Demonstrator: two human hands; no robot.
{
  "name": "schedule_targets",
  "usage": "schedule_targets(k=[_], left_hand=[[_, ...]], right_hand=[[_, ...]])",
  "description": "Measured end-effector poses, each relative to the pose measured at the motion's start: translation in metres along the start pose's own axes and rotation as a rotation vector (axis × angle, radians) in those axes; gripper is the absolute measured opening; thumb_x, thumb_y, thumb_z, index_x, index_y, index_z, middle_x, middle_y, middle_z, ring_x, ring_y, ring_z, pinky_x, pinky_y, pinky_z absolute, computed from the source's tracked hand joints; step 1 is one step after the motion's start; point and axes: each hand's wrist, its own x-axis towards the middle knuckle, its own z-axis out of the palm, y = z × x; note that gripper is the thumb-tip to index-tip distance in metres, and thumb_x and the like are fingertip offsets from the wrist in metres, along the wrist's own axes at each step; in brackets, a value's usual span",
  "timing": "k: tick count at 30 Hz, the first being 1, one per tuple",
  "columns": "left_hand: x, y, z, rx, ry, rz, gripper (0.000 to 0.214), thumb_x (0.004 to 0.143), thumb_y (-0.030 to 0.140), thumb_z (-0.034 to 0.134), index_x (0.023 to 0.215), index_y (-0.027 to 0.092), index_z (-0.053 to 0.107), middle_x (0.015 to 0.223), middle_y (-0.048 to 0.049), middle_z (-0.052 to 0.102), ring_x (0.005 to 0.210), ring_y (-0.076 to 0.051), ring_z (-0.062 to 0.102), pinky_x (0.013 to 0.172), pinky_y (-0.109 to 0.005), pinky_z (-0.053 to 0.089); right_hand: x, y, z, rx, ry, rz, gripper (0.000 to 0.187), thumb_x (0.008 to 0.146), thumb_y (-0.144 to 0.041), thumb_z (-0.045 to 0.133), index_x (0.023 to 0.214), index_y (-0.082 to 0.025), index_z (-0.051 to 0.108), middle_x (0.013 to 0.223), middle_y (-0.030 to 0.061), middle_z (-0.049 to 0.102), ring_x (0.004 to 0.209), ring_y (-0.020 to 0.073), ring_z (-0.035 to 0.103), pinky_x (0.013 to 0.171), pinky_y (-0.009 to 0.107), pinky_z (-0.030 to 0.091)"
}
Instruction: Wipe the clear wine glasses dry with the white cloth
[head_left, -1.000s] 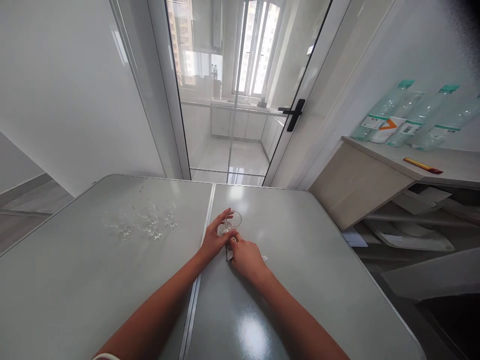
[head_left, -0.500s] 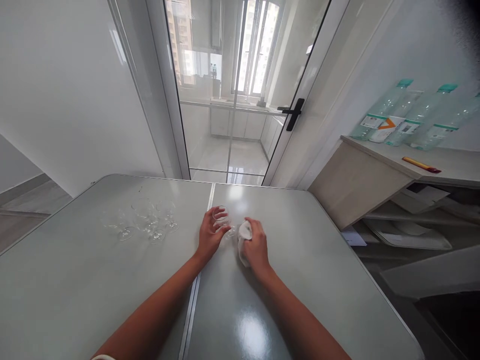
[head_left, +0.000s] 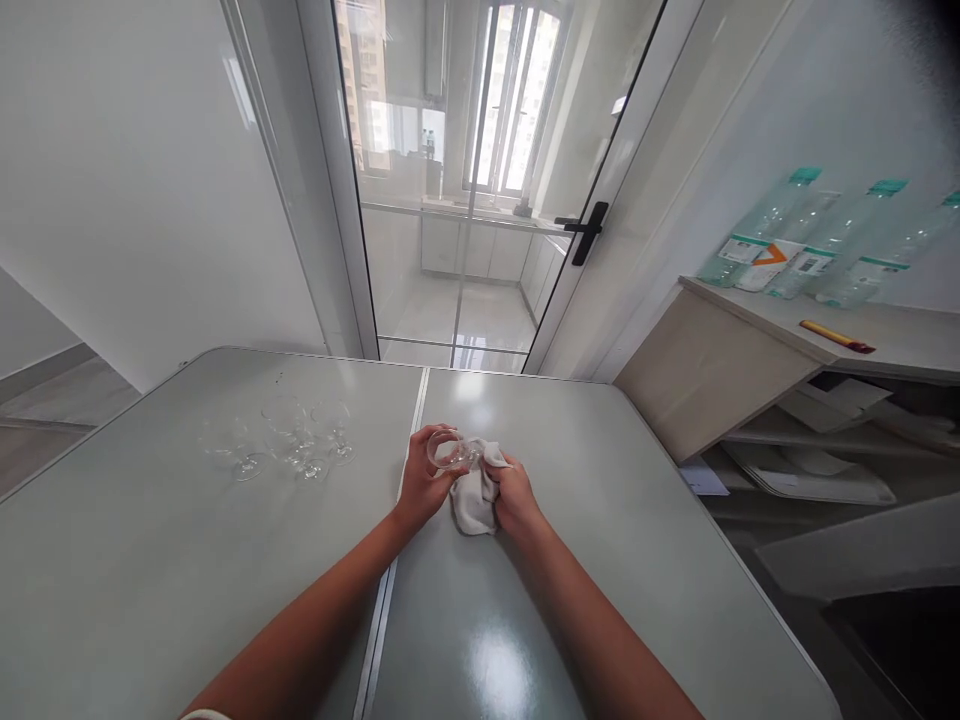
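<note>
**Glass and cloth at centre frame**

Our left hand [head_left: 421, 482] curls around a clear glass [head_left: 445, 449] at centre frame, just over the worktop [head_left: 187, 560]. Our right hand [head_left: 516, 494] pinches a white cloth [head_left: 471, 500] against it. The bottles [head_left: 795, 240] at upper right bear labels too blurred to read.

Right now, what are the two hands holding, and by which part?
The left hand grips a small clear glass around its bowl. The right hand holds a white cloth by its upper end, pressed to the glass.
</note>
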Motion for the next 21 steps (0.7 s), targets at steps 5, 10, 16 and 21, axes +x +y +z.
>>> schedule_targets(k=[5, 10, 16, 21], left_hand=[[-0.001, -0.003, -0.001, 0.038, -0.047, 0.044, 0.066, 0.078, 0.025, 0.085, 0.131, 0.029, 0.046, 0.129, -0.0096, 0.058, 0.121, -0.026, 0.063, 0.098, -0.048, 0.057], [-0.003, -0.002, -0.001, 0.036, -0.061, 0.041, 0.065, 0.078, 0.024, 0.084, 0.13, 0.029, 0.046, 0.132, -0.0101, 0.055, 0.119, -0.025, 0.063, 0.094, -0.046, 0.06], [0.003, 0.006, -0.001, 0.028, 0.053, -0.008, 0.061, 0.081, 0.026, 0.082, 0.129, 0.029, 0.045, 0.132, -0.0106, 0.054, 0.119, -0.025, 0.063, 0.089, -0.04, 0.061], [0.002, 0.008, 0.001, 0.052, 0.037, -0.022, 0.062, 0.081, 0.028, 0.082, 0.131, 0.031, 0.046, 0.133, -0.0101, 0.053, 0.12, -0.025, 0.063, 0.089, -0.042, 0.062]], right_hand=[[0.001, 0.002, 0.0, 0.027, -0.016, 0.006, 0.036, 0.057, -0.034, 0.087, 0.082, -0.015, 0.071, 0.072, 0.0011, 0.069, 0.063, 0.0146, 0.057, 0.059, 0.025, 0.046], [0.004, 0.001, -0.002, 0.153, 0.06, 0.021, 0.034, 0.063, -0.042, 0.084, 0.082, -0.018, 0.069, 0.079, 0.0041, 0.073, 0.07, 0.0195, 0.066, 0.064, 0.03, 0.053], [0.007, -0.005, -0.002, 0.153, 0.093, 0.025, 0.024, 0.073, -0.043, 0.072, 0.078, -0.02, 0.065, 0.078, 0.004, 0.073, 0.067, 0.0215, 0.068, 0.064, 0.033, 0.055], [0.001, -0.019, -0.01, -0.098, 0.21, -0.153, 0.025, 0.082, -0.043, 0.062, 0.075, -0.019, 0.066, 0.07, 0.0017, 0.067, 0.061, 0.0174, 0.059, 0.059, 0.027, 0.047]])
